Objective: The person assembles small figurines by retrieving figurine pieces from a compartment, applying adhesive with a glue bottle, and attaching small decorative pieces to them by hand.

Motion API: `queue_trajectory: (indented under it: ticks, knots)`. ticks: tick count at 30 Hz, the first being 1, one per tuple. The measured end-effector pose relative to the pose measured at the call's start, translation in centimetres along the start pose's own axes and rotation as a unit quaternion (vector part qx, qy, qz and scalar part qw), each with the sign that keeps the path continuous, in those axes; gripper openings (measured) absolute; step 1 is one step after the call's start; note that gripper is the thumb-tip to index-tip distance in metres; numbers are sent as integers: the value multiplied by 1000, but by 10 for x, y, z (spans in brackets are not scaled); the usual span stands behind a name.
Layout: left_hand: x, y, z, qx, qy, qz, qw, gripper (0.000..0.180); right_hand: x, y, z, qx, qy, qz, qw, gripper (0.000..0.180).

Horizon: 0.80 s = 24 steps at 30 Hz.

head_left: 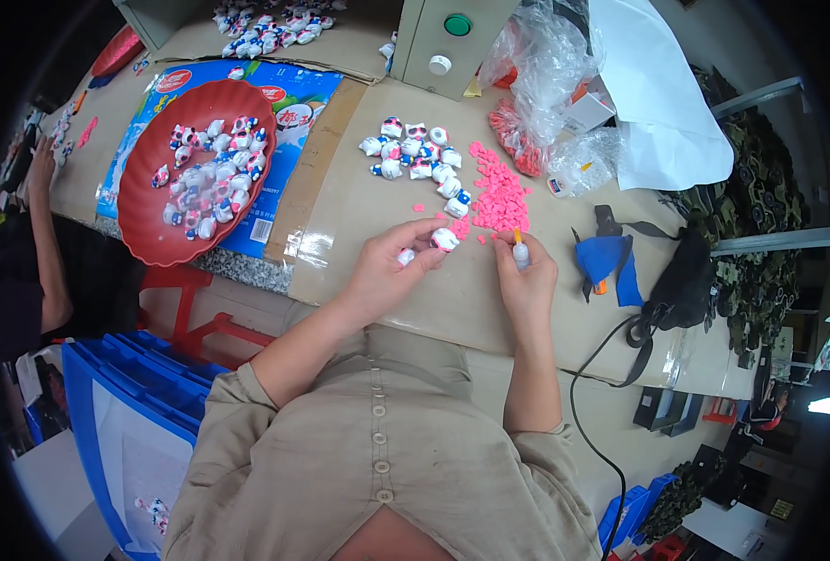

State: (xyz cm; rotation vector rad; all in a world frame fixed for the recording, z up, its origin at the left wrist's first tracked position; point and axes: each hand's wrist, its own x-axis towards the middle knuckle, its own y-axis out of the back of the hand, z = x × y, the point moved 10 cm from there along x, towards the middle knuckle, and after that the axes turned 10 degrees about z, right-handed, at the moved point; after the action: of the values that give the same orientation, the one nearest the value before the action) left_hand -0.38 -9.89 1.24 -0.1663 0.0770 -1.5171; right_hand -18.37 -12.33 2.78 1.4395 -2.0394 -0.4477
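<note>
Between the thumb and fingers of my left hand [387, 269] is a small white figurine [444, 240] with pink on it. A second white figurine [406, 256] is tucked against the same hand's fingers. My right hand [531, 282] grips a small white glue bottle [521, 254], its orange tip pointing up and away from me. Just beyond my hands lies a heap of small pink pieces [501, 194], a few of them scattered near my left fingertips. To the left of that heap sit several white, blue and pink figurines [419, 154] in a loose group.
A red scalloped tray [139, 210] of figurines rests on a blue printed carton [264, 224] at left. A grey machine housing [424, 47] stands behind. Plastic bags [550, 56], a white sheet [663, 112] and a black strap [681, 271] lie right. A co-worker's hand [41, 168] is far left.
</note>
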Motion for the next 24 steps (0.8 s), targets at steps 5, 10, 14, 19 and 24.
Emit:
queue_trajectory:
  ticks: [5,10,14,19,24]
  knots:
    - [0,0,-3,-10,-3,-1,1000,34,-4,-3,-25,-67,48,-3,997,17]
    - [0,1,-4,-3,-12,2,1000,34,-6,-8,-43,-146,126,-15,981,15]
    - [0,-2,1,12,-25,-10,1000,34,-9,-9,-12,76,-40,-73,994,15]
    - [-1,-1,6,27,-48,-7,998,33,-33,-25,-11,351,-184,-116,911,12]
    - [-1,1,5,59,-70,5,996,31,-44,-38,-22,393,-210,-123,887,11]
